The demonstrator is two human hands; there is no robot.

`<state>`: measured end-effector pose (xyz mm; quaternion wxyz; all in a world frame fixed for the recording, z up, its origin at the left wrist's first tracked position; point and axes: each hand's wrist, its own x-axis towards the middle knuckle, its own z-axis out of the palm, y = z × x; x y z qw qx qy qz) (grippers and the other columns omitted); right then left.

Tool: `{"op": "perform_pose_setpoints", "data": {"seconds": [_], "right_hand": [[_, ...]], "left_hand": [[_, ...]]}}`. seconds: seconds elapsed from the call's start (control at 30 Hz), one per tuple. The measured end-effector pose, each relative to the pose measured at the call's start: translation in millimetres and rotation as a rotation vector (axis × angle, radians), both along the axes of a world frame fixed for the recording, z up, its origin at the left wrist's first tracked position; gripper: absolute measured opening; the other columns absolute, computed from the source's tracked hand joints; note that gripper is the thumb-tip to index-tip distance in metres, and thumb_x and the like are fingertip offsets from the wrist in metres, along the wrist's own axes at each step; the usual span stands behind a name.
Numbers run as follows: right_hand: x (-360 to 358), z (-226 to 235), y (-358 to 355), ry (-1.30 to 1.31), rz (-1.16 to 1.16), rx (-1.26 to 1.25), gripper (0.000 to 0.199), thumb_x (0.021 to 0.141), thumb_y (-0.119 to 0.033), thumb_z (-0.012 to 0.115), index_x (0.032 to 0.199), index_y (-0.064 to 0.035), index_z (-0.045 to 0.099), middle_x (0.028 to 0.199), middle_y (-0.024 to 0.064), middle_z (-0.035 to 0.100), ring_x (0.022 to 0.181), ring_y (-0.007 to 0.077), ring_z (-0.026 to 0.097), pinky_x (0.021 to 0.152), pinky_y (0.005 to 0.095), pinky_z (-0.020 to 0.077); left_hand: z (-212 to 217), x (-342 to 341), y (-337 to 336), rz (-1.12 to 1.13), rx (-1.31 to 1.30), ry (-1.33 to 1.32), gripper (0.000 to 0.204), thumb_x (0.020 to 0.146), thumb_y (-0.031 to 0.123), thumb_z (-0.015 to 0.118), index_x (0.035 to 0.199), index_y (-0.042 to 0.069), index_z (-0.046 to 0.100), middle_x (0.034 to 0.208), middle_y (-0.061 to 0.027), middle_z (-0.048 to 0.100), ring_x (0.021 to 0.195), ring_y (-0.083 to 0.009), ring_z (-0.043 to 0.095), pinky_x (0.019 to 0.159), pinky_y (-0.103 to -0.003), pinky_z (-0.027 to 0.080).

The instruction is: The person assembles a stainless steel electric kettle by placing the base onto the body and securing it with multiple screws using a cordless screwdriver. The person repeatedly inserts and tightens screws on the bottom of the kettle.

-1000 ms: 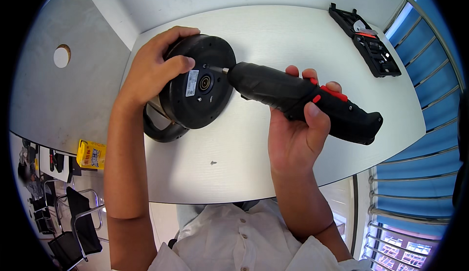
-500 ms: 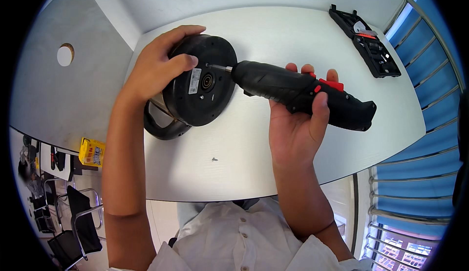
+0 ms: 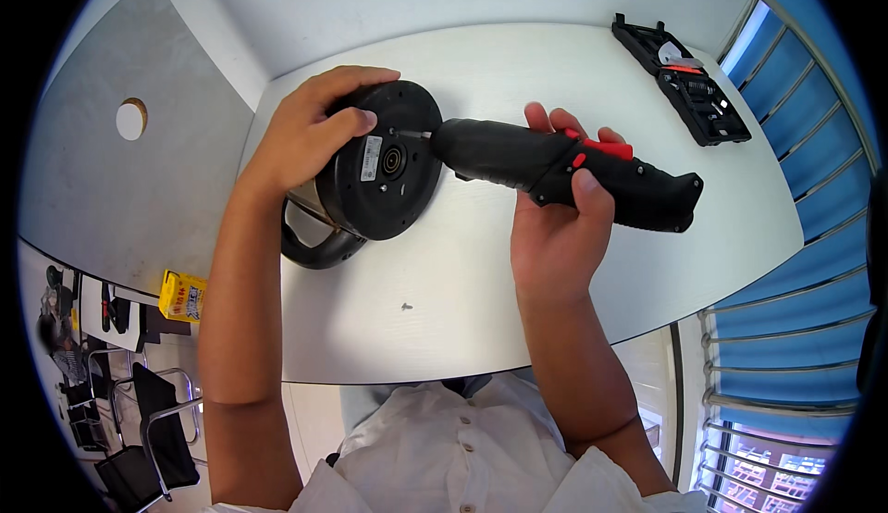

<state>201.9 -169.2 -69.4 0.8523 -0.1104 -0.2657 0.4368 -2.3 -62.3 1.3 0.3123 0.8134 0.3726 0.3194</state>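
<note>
An electric kettle (image 3: 413,200) lies on its side, its round black base facing right and its handle towards me. My left hand (image 3: 319,134) grips it around the upper rim, thumb on the base. My right hand (image 3: 566,226) is wrapped round a black cordless screwdriver (image 3: 518,157) with red buttons, held nearly level. Its thin bit reaches a screw hole in the upper part of the base; whether the tip sits in a screw head is too small to tell. A pale label and a round metal connector mark the base. Small screws (image 3: 407,307) lie on the table nearer me.
An open black tool case (image 3: 700,106) with bits stands at the white table's (image 3: 462,333) far right corner. Left of the table is a grey panel (image 3: 83,180) with a round hole, a yellow box (image 3: 182,296) and black chairs (image 3: 157,411). Metal railings (image 3: 786,328) run along the right.
The screwdriver has levelled slightly and shifted a little left along with my right hand. The bit remains at the same hole, and my left hand keeps its hold on the kettle.
</note>
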Motion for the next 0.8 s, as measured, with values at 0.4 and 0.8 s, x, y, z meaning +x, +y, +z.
{"op": "perform_pose_setpoints", "data": {"seconds": [0.4,0.8], "right_hand": [[-1,-3,2,0.238,0.148,0.017,0.039,0.076,0.0,0.063,0.11,-0.0186,0.057,0.119,0.0115,0.054,0.12,0.0347,0.048,0.109,0.0565,0.0337],[4,-11,0,0.269,0.228,0.212,0.059,0.086,-0.038,0.068,0.137,-0.0257,0.042,0.13,0.0159,0.049,0.129,0.0429,0.04,0.109,0.0628,0.0271]], "left_hand": [[-8,0,-3,0.051,0.012,-0.036,0.045,0.074,0.016,0.056,0.116,0.006,0.065,0.109,-0.0095,0.064,0.099,-0.0203,0.059,0.091,-0.03,0.045],[-8,1,-2,0.018,0.005,-0.049,0.044,0.073,0.014,0.057,0.116,0.005,0.065,0.109,-0.0089,0.065,0.099,-0.0199,0.06,0.091,-0.03,0.046]]}}
